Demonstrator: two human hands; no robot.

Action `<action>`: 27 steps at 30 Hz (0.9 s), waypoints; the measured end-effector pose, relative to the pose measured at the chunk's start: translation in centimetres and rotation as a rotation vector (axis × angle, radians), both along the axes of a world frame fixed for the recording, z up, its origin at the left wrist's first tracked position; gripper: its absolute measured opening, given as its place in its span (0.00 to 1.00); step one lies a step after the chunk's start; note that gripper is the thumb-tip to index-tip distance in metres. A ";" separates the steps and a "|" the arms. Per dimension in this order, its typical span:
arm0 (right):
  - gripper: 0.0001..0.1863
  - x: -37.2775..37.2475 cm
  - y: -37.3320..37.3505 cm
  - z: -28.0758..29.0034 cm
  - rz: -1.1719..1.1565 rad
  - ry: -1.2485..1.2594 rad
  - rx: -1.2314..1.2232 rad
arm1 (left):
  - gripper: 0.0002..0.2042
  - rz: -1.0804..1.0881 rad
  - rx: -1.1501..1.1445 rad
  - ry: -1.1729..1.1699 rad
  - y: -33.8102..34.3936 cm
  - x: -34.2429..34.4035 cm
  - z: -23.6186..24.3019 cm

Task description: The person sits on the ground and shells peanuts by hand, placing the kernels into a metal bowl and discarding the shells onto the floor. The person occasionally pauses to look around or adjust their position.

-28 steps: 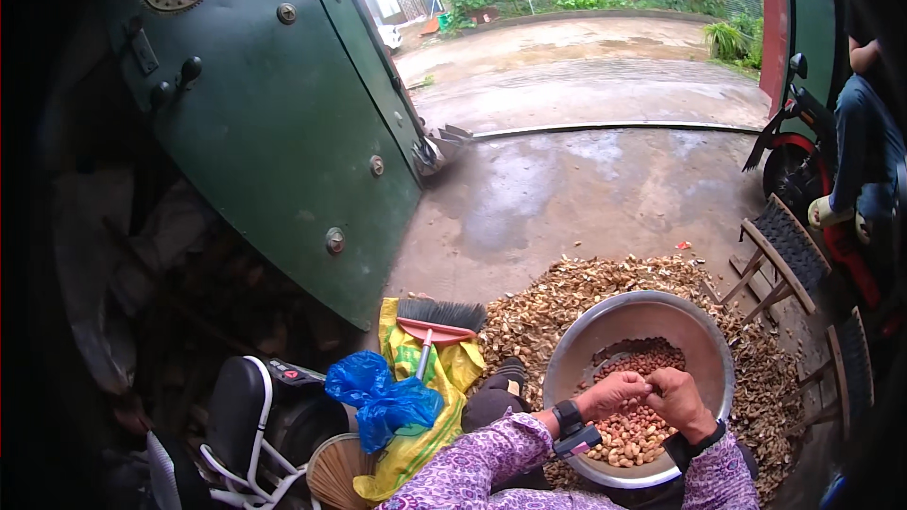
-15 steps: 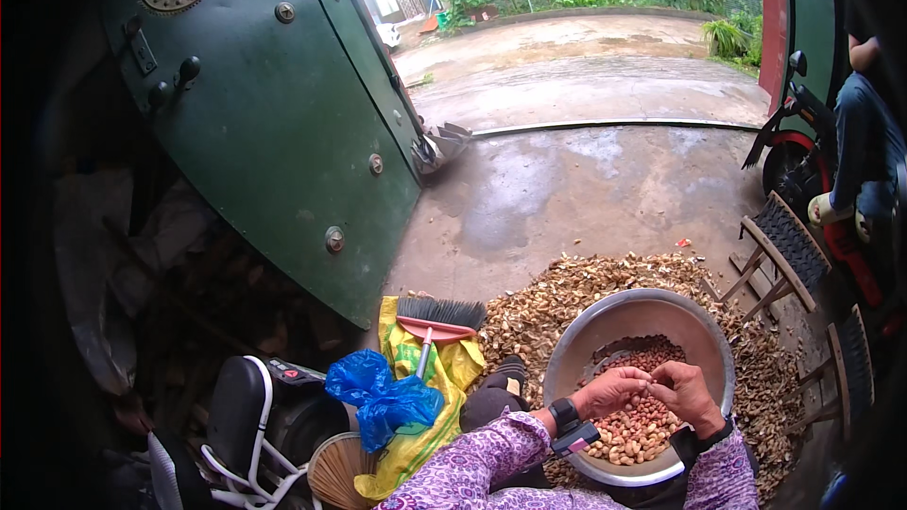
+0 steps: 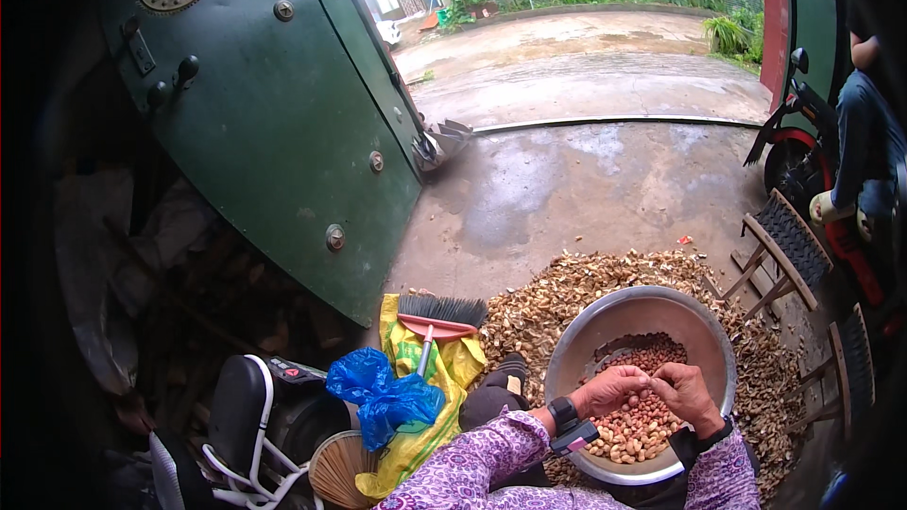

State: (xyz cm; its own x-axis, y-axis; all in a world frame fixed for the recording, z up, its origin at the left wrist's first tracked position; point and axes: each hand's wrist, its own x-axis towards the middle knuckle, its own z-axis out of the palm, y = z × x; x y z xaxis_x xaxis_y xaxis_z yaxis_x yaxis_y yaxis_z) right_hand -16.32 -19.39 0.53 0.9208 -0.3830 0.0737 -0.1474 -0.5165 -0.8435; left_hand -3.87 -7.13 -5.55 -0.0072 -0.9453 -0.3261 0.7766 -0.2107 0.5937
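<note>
My left hand (image 3: 611,391) and my right hand (image 3: 687,394) meet fingertip to fingertip above a wide metal bowl (image 3: 570,340). Both are closed in a pinch; whatever sits between the fingers is too small and covered to make out. Below them, unshelled peanuts (image 3: 625,444) fill the near part of the bowl. Reddish shelled peanut kernels (image 3: 652,355) lie toward its far side, partly hidden by my hands. A band with a small device circles my left wrist, and a dark band my right.
Peanut shells (image 3: 539,307) heap around the bowl. At left lie a yellow sack (image 3: 402,340), a broom (image 3: 437,314) and a blue plastic bag (image 3: 387,395). A low stool (image 3: 789,246) stands at right, near a seated person (image 3: 864,132). A green door (image 3: 283,123) swings inward.
My hands stay together above the bowl; the fingers of my right hand have shifted slightly. The whole view has moved a little.
</note>
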 end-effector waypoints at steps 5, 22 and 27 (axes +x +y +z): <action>0.05 0.0 0.2 0.1 -0.004 0.024 -0.038 | 0.06 -0.041 0.003 0.038 0.0 0.1 -0.5; 0.04 -0.4 0.2 -0.2 0.151 0.074 -0.243 | 0.03 -0.169 0.004 -0.359 0.1 -0.4 -0.2; 0.04 -0.6 -0.1 -1.3 0.187 0.059 -0.248 | 0.03 -0.223 -0.033 -0.464 0.2 -0.5 0.2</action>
State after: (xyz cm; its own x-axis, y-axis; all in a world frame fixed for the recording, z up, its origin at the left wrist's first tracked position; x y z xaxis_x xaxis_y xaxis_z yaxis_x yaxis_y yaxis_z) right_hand -16.93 -19.52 -0.77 0.9791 -0.1832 0.0881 -0.0750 -0.7285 -0.6809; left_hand -4.38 -6.97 -5.37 -0.0712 -0.9471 -0.3128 0.3683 -0.3164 0.8742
